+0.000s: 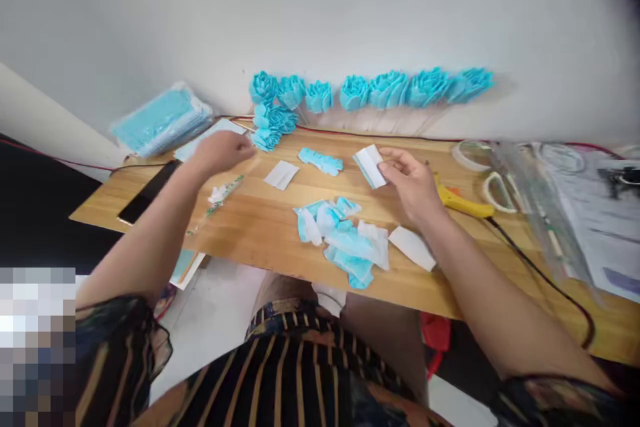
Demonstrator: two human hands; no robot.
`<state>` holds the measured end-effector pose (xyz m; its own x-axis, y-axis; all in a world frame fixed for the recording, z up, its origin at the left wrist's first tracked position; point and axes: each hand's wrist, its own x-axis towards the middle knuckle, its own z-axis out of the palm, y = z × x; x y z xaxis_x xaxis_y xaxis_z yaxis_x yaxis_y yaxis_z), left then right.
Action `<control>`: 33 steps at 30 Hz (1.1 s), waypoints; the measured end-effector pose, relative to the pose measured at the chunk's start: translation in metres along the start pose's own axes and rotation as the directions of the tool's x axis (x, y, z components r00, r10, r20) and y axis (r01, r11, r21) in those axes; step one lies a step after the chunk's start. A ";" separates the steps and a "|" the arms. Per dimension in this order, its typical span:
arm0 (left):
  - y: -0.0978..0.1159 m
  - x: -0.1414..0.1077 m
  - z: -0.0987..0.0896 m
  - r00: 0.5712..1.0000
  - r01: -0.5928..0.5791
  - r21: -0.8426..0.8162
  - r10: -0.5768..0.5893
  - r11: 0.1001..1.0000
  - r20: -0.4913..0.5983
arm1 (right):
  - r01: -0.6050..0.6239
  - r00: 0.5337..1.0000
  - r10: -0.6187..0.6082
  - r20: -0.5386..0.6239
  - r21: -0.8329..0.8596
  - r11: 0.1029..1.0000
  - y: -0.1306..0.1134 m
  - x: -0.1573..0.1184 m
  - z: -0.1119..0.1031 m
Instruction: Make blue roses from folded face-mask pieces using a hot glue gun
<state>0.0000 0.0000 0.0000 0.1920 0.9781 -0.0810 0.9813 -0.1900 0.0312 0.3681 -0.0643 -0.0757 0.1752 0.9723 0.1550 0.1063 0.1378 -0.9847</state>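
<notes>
Between the thumb and fingers of my right hand (pixel 407 177) is a small white card (pixel 370 165), tilted above the wooden table (pixel 240 233). My left hand (pixel 225 149) is closed near the blue flowers (pixel 268 138) at the back left; what its fingers hold, if anything, is hidden. A second white card (pixel 281 175) lies flat between my hands, beside a ruffled blue strip (pixel 321 161). Crumpled blue and white pieces (pixel 345 237) are heaped nearer the front edge, with a white piece (pixel 413 248) to their right.
A row of blue flowers (pixel 387 89) stands along the wall. Packaged blue sheets (pixel 163 120) and a dark phone (pixel 149 192) are at the left. On the right are a yellow glue gun (pixel 465 204) with its cord, white tape rolls (pixel 499 192) and clear plastic packs (pixel 537 213).
</notes>
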 end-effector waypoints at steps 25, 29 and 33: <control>0.149 0.005 0.031 0.926 -0.365 -0.838 0.254 0.405 -0.280 | 0.062 0.988 -0.068 0.141 0.051 0.997 -0.009 -0.006 0.000; 0.183 0.014 0.043 0.935 -0.281 -0.937 0.279 0.208 -0.218 | 0.159 0.970 -0.140 0.197 -0.083 0.984 -0.016 -0.011 0.002; 0.186 0.015 0.052 0.937 -0.204 -0.974 0.308 0.103 -0.163 | 0.231 0.965 -0.198 0.174 -0.190 0.954 -0.016 -0.013 0.003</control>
<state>0.1859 -0.0250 -0.0473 0.4795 0.8723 0.0964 0.0477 -0.1356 0.9896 0.3614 -0.0785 -0.0621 -0.0220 0.9433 0.3312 0.3282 0.3197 -0.8889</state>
